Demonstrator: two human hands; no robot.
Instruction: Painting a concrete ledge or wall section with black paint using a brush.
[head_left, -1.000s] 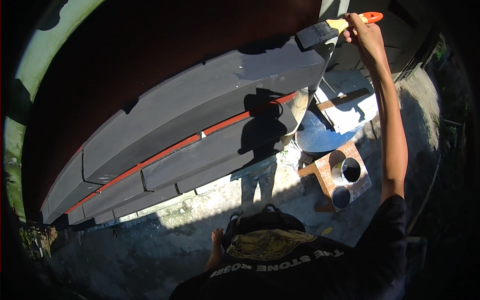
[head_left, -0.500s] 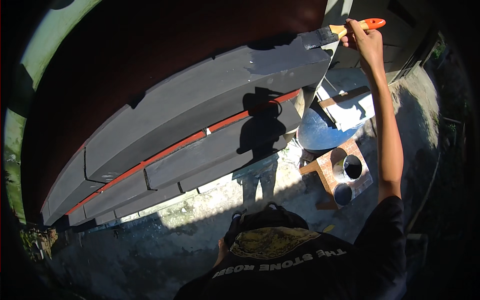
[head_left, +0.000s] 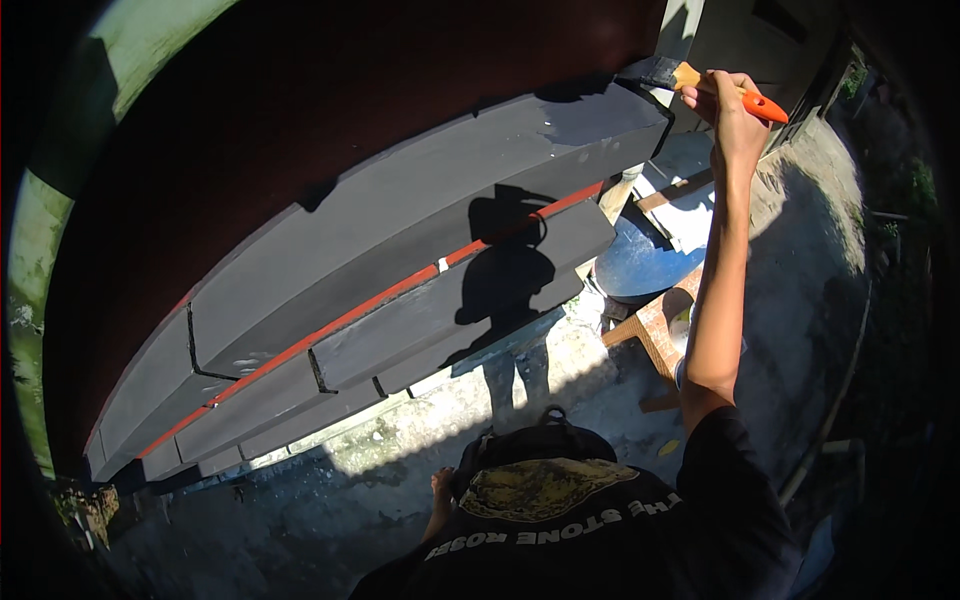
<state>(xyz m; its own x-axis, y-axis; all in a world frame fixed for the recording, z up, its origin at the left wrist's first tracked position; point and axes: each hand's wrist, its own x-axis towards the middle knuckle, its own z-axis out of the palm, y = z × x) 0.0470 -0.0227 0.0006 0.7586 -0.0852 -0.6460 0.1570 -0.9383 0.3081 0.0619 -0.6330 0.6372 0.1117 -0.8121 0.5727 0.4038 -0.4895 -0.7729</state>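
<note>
At the upper right, my right hand (head_left: 738,120) grips a paintbrush (head_left: 692,76) by its wooden handle, which ends in orange. The brush's bristles, coated in dark paint, touch the far right end of the upper grey ledge (head_left: 400,200), close to the dark red wall (head_left: 400,70). A darker, wet-looking patch of paint (head_left: 598,118) lies on the ledge just left of the bristles. My left hand (head_left: 441,481) hangs low beside my body, partly hidden by my shirt; its fingers are too small to make out.
Below the upper ledge run a red strip (head_left: 375,301) and more grey ledges (head_left: 400,340). At the right stand a blue rounded container (head_left: 640,262) with a white board (head_left: 690,225) on it and a small stool (head_left: 630,332). My forearm mostly covers the pots there.
The brush has shifted to the ledge's far right end, its handle now tilting down to the right. My right forearm has swung left, over the pots on the stool.
</note>
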